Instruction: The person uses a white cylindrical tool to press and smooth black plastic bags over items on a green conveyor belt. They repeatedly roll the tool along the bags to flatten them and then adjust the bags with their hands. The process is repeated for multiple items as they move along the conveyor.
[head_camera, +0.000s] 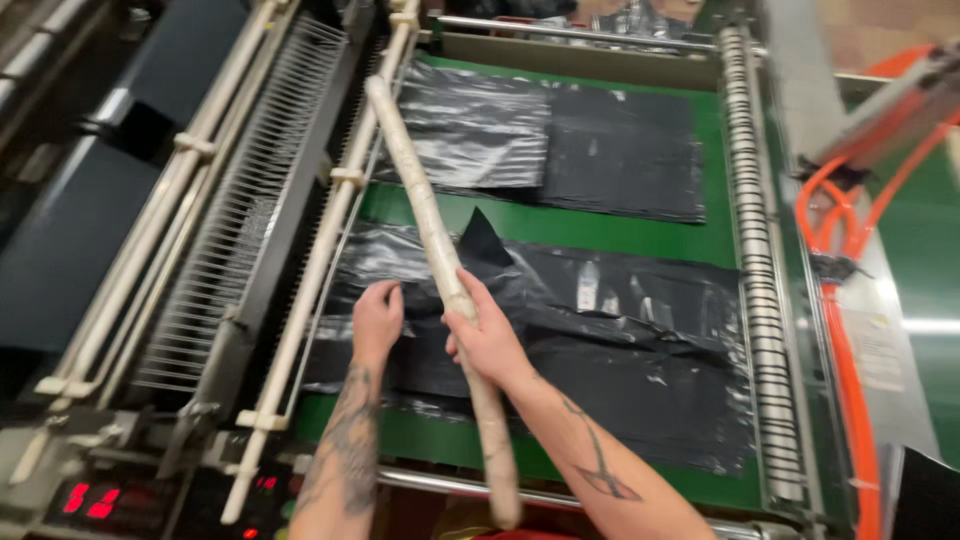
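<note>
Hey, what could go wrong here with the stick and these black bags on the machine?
1. The long stick, gripped mid-length by the right hand, reaches toward the white rails and might snag there.
2. The left hand presses the near stack of black bags; the slick, wrinkled film may slide or bunch on the green belt.

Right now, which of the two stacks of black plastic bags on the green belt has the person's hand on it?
The near stack, wrinkled, with a corner poking up. The left hand rests on its left edge. The far stack lies flatter and untouched.
</note>
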